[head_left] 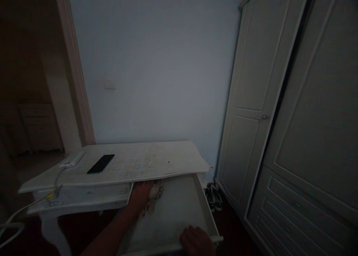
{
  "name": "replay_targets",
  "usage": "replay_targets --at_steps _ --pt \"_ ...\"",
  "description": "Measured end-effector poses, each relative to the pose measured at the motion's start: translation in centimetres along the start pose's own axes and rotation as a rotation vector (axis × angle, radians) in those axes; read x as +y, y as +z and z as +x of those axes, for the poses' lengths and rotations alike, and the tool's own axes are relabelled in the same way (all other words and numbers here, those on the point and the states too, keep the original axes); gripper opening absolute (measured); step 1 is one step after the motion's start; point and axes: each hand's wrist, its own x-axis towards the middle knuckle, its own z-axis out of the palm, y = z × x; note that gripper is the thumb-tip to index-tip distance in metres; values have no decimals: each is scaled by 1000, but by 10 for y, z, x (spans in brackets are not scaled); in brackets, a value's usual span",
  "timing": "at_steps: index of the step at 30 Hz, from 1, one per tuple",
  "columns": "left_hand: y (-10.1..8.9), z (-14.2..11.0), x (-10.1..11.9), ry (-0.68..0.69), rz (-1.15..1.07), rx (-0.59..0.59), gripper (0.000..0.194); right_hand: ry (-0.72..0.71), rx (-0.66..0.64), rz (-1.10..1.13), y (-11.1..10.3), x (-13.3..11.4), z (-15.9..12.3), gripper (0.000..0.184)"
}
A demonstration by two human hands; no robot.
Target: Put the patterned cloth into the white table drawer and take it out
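A white drawer (173,211) is pulled out from under the tabletop of a white desk (145,157). Inside it, at the back left, my left hand (144,192) reaches in beside a small pale, patterned item (156,190) that looks like cloth or a strap. Its fingers are dim and partly covered by the desk edge, so whether they grip that item is unclear. My right hand (196,241) is curled over the drawer's front edge near its right corner.
A dark phone (101,164) and a white power strip (72,159) with a cable lie on the desktop's left side. Dark shoes (214,198) stand on the floor between desk and a tall wardrobe (248,99) at right. A doorway opens at left.
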Motion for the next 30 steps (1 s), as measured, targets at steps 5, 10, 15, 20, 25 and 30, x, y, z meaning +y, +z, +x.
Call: replay_targets --at_steps 5,10,15,20,25,30 --pt "-7 -2 6 -12 26 4 76 35 40 -5 5 -4 -1 48" --pt "-8 -4 12 51 25 -36 82 9 56 -36 7 -3 2 46" --pt "2 -16 35 232 -6 -108 89 -1 195 -6 4 -1 7 44" --pt "16 -28 84 517 -75 -114 76 -10 134 5 -5 -1 10 33" --pt "21 -31 109 654 -122 -44 35 2 118 51 -12 0 14 37" --pt "25 -29 107 657 -124 -45 45 -13 -2 106 -27 1 15 40"
